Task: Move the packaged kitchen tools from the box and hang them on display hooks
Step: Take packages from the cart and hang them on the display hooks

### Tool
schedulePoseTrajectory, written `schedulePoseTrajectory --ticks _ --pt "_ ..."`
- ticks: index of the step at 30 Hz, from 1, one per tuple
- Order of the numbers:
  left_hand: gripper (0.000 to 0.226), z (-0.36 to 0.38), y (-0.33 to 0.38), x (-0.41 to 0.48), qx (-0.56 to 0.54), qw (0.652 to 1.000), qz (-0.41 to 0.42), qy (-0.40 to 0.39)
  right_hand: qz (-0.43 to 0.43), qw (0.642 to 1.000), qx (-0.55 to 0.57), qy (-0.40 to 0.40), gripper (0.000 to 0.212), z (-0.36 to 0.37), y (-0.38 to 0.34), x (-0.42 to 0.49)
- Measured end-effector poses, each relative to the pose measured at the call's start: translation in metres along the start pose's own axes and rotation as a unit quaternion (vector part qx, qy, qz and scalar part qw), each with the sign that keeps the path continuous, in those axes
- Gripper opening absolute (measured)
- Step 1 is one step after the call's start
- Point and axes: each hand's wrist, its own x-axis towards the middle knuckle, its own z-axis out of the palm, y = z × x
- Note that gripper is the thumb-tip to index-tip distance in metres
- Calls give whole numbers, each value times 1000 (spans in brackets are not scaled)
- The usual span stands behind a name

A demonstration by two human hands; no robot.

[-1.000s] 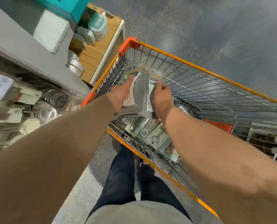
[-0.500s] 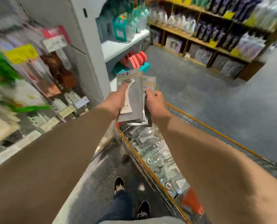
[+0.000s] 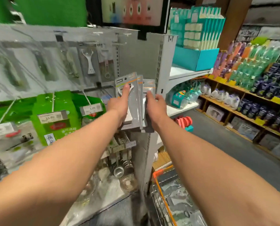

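A stack of grey carded kitchen-tool packages [image 3: 135, 101] is held upright in front of the grey display panel [image 3: 136, 56]. My left hand [image 3: 121, 103] grips the front package, thumb pressed on its face. My right hand [image 3: 154, 105] holds the rear packages from the right side. Hooks with hanging packaged tools [image 3: 89, 62] line the panel to the upper left. More packages lie in the orange wire cart [image 3: 173, 198] at the bottom right.
Green boxed goods [image 3: 56, 115] with price tags hang at the left. Metal cups [image 3: 119, 170] hang below my hands. A white shelf [image 3: 185, 72] with teal boxes stands right of the panel. Wooden shelves of bottles [image 3: 250, 88] line the aisle at the far right.
Both hands have lifted the stack out of the cart and up to the display panel. The view has swung from the cart up to the hooks.
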Motion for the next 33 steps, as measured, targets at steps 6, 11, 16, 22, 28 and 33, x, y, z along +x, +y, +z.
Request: schedulePoseTrajectory --ticks 6,11,16,22,28,33 --pt "128 -53 23 25 -53 998 2 36 -57 998 17 -37 36 59 -35 5" --pt "130 -73 34 51 -111 990 -3 89 -83 994 15 -65 35 96 -58 20" --pt "136 -82 46 80 -137 982 1 132 -108 989 1 -105 33 119 -73 45" --pt "112 -82 67 95 -134 976 2 169 -109 982 4 -153 31 135 -86 77" --pt "120 -80 69 122 -146 971 -9 190 -116 978 12 -172 34 149 -88 99" --pt "112 -82 75 132 -152 970 7 189 -132 976 13 -172 33 162 -89 109"
